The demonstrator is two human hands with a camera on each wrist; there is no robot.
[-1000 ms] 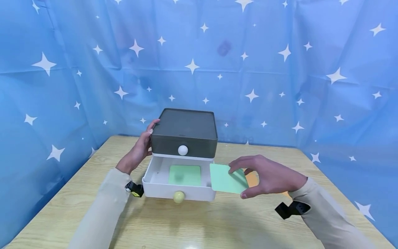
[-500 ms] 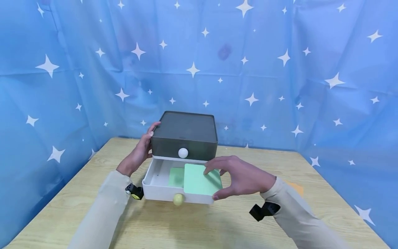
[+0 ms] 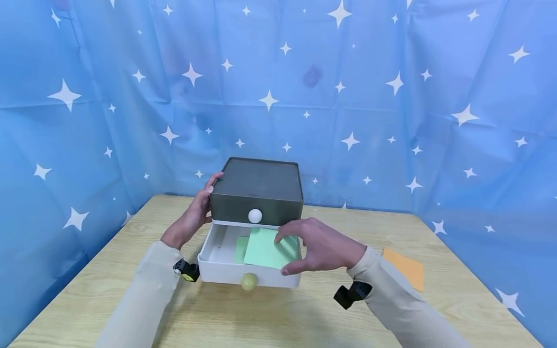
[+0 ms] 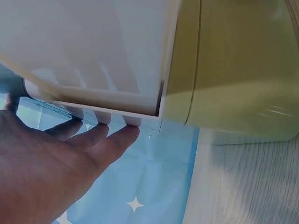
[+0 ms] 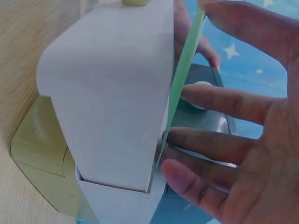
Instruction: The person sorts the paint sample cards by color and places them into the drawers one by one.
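A small drawer unit with a dark grey-green top section and white knob stands mid-table. Its white drawer, with a yellow-green knob, is pulled out. My right hand pinches a thin green square card over the drawer's right part. In the right wrist view that card is seen nearly edge-on, between thumb and fingers. Another green card lies on the drawer floor, partly covered from view. My left hand rests against the unit's left side; the left wrist view has its fairly straight fingers touching the wall.
An orange sheet lies on the wooden table at the right, partly behind my right sleeve. Beneath the white drawer, the right wrist view includes an olive-yellow section. A blue curtain with white stars hangs behind the table.
My right hand has moved left, bringing the green card from beside the drawer to over it. The card now hides most of the one below. My left hand has stayed in place.
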